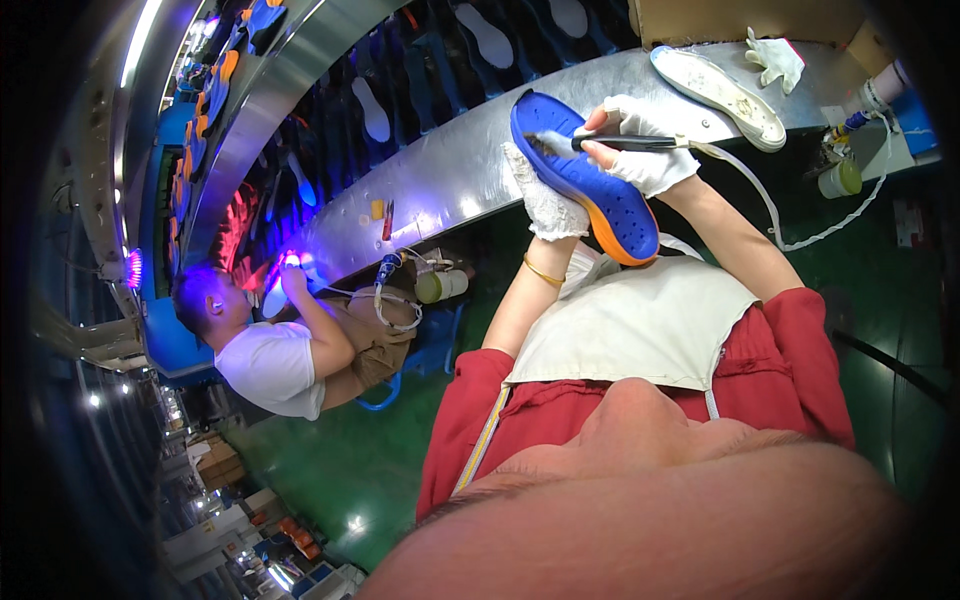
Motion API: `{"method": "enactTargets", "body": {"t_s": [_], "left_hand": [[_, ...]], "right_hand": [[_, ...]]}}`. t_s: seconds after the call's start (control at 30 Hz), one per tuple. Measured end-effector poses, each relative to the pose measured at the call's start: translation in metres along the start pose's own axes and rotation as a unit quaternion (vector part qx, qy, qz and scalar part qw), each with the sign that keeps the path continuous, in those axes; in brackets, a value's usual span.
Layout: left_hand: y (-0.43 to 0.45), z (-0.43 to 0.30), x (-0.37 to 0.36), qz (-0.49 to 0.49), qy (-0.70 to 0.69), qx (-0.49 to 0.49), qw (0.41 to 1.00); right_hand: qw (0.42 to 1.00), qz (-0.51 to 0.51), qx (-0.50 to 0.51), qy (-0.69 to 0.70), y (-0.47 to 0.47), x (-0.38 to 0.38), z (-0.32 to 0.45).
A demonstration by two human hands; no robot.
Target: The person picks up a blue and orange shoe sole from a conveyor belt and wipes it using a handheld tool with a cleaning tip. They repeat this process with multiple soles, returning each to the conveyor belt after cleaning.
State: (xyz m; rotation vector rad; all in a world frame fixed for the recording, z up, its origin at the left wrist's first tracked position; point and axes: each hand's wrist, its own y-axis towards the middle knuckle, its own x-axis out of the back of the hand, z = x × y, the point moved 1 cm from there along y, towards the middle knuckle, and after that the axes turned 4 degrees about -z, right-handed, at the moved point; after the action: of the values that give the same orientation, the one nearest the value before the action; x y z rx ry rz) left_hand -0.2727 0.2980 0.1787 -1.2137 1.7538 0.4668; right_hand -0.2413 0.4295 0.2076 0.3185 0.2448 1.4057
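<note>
In my gloved left hand [551,196] I hold a blue shoe sole with an orange sidewall [600,196] from its left side, its perforated inner face towards me. My right hand [649,142], in a white glove that leaves the fingertips bare, grips a black-handled brush [626,142] fed by a pale hose [739,166]. The bristles are over the upper part of the sole's inner face; whether they touch it is hard to tell. A white sole [716,96] lies on the metal bench edge beyond my right hand, and a white glove [776,61] lies to its right.
The curved metal bench [480,131] runs along a conveyor carrying soles and insoles [486,36]. A co-worker in a white shirt [274,360] sits at the left, near a purple light. A green-lidded container [840,180] hangs at the right by a looping hose. Red-handled pliers [388,221] lie on the bench.
</note>
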Motion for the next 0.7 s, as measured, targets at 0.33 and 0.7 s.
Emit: {"method": "enactTargets", "body": {"t_s": [0.33, 0.7], "left_hand": [[0.005, -0.012, 0.008, -0.044, 0.048, 0.020, 0.998], [-0.031, 0.016, 0.021, 0.033, 0.112, 0.240, 0.964]], "right_hand": [[0.998, -0.016, 0.044, 0.035, -0.026, 0.000, -0.001], [0.982, -0.022, -0.172, 0.070, -0.059, 0.031, -0.021]]}}
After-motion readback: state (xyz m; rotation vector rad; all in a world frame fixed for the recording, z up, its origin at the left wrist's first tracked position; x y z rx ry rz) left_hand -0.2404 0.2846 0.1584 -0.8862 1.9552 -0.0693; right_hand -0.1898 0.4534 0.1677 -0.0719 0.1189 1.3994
